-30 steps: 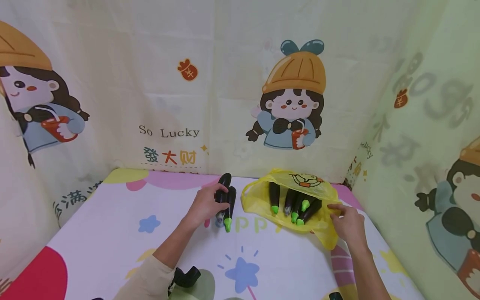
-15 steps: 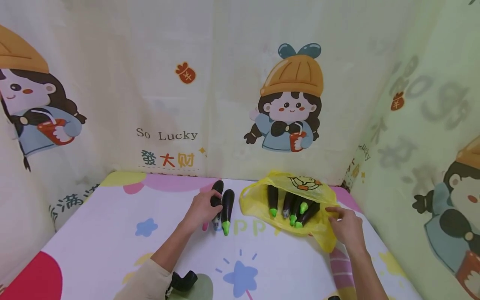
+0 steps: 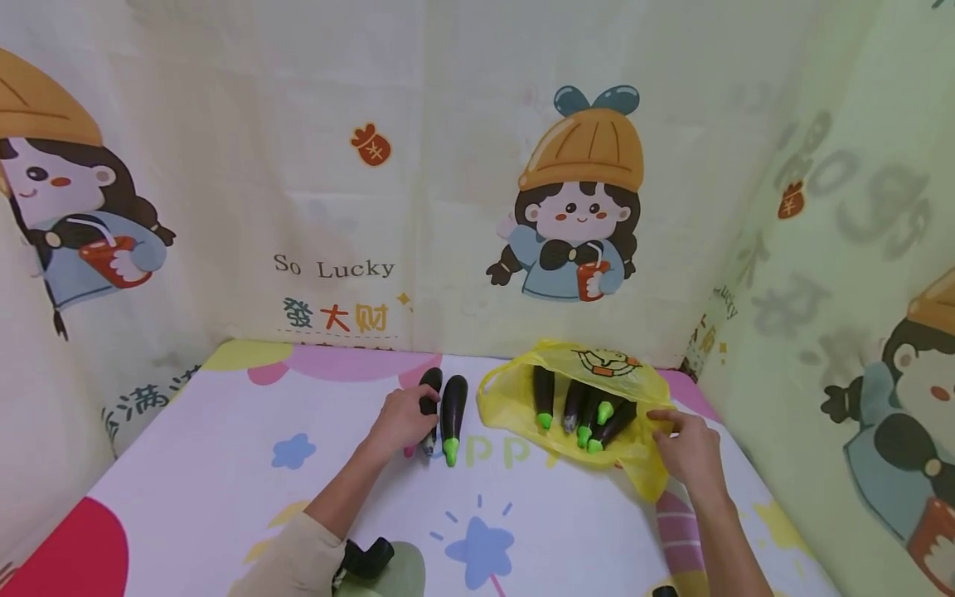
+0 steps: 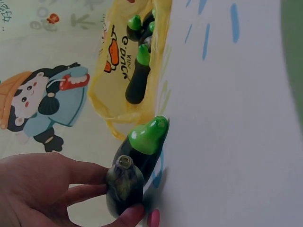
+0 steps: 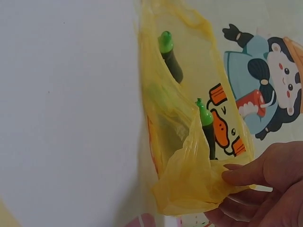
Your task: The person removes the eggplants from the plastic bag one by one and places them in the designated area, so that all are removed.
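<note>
My left hand [image 3: 403, 419] pinches a dark eggplant [image 4: 124, 187] with a dull, purplish stem end. Just to its right lies a second eggplant [image 3: 453, 410] with a bright green stem, pointing the same way. On the right, a yellow plastic bag [image 3: 647, 383] with a cartoon print lies with its mouth facing me. Several eggplants [image 3: 545, 394] are inside, most with green stems showing. The right hand [image 3: 694, 449] pinches the bag's right edge between thumb and fingers; in the right wrist view, bunched plastic [image 5: 189, 179] hangs under the thumb.
A white printed cloth [image 3: 358, 506] covers the table. Patterned curtains [image 3: 448, 182] close off the back and both sides. A black curved object [image 3: 367, 559] lies by the left sleeve [image 3: 294, 555]. Another small dark thing [image 3: 665, 591] shows at the bottom edge.
My left hand has shifted the pinched eggplant slightly left and toward me, so it sits beside the other eggplant with a small gap. The right hand keeps its hold on the bag.
</note>
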`<action>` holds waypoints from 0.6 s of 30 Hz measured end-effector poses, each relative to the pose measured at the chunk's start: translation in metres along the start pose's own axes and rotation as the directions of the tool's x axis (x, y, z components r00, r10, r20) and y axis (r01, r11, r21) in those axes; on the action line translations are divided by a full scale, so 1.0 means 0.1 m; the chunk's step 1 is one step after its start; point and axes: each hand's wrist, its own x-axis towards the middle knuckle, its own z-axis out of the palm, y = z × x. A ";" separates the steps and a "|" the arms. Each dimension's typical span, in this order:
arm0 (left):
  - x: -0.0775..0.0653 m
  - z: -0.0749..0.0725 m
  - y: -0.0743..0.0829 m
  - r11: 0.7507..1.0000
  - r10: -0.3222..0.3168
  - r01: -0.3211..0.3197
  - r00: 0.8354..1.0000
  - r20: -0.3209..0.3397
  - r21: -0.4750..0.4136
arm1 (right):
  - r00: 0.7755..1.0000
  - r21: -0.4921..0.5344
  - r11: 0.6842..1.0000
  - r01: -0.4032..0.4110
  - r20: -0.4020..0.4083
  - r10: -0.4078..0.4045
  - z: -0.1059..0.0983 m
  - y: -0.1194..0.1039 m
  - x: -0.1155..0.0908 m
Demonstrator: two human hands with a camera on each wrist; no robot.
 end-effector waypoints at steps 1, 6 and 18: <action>0.00 0.00 0.00 1.000 -0.003 0.003 1.000 0.003 0.001 | 1.000 0.001 1.000 0.004 -0.003 -0.004 0.00 0.00 0.00; -0.01 -0.01 0.04 1.000 -0.011 0.011 1.000 0.011 -0.004 | 1.000 -0.004 1.000 0.017 -0.011 -0.017 0.01 0.00 0.01; -0.03 0.02 0.05 0.999 -0.040 0.041 0.999 0.020 -0.028 | 1.000 -0.007 1.000 0.022 -0.010 -0.022 0.03 0.02 0.03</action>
